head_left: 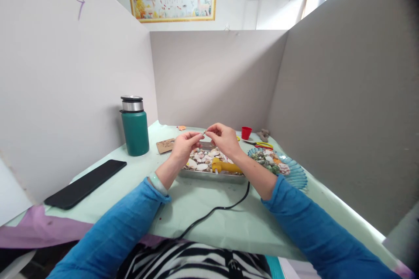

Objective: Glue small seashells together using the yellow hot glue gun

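Observation:
My left hand (184, 146) and my right hand (224, 138) meet above a metal tray (209, 175) filled with seashells. Both pinch one tiny pale object (204, 132) between their fingertips; it is too small to identify. A yellow-handled tool (225, 167) lies in the tray among the shells, and its black cord (216, 210) runs toward me across the pale green table cover. Both arms wear blue sleeves, and a pale bangle sits on my left wrist.
A green flask (134, 126) stands at left, a black phone (85, 183) lies near the left edge. A blue shell-shaped dish (294, 174) of shells sits at right. Behind it are a red cup (246, 132), yellow-and-red pliers (260, 144) and a cardboard piece (165, 145). Grey partition walls enclose the desk.

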Demonstrator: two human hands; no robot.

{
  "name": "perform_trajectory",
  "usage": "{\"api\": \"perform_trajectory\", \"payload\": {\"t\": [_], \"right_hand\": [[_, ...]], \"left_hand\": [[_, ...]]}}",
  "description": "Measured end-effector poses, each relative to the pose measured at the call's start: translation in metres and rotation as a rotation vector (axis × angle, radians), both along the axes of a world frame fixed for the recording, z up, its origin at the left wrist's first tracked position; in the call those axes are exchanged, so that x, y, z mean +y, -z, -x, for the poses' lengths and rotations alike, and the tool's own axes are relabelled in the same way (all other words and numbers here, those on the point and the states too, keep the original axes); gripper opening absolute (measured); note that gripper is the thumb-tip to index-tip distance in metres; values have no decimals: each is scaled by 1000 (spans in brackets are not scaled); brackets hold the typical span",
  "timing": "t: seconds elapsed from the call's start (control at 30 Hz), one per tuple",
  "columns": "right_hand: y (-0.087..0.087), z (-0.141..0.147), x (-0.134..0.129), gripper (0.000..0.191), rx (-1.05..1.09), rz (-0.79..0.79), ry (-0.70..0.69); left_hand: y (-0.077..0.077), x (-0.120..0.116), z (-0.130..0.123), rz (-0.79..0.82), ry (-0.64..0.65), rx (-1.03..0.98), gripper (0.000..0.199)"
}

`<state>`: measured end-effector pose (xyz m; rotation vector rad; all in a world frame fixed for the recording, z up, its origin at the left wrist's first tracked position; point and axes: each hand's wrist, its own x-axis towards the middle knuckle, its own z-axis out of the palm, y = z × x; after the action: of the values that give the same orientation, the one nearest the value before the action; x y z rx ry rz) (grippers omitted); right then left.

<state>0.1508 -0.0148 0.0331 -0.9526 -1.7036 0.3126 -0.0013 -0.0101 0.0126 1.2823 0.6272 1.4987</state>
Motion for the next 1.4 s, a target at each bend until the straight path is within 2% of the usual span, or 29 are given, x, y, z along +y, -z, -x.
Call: {"api": "perform_trajectory", "payload": {"t": [0.23, 0.47, 0.7, 0.83, 0.93, 1.2, 1.4], "right_hand": [[1, 0, 0, 15, -9, -16, 10], [-1, 1, -1, 15, -29, 10, 7], [-5, -1, -3, 18, -14, 48, -22], [-11, -6, -2, 20, -61, 43, 35], [-12, -13, 1, 18, -198, 77, 103], [-8, -13, 28, 12, -860, 234, 117], [5, 9, 50, 8, -1039, 344, -21]], "left_hand": [[0, -1, 0, -22, -29, 59, 25], [0, -1, 1, 3, 5, 34, 25], [0, -1, 1, 127, 73, -65, 26], [0, 2, 2, 162, 66, -108, 25], [2, 5, 3, 177, 39, -128, 24], [2, 11, 8, 199, -38, -134, 21], [-2, 10, 11, 203, -76, -158, 19]]}}
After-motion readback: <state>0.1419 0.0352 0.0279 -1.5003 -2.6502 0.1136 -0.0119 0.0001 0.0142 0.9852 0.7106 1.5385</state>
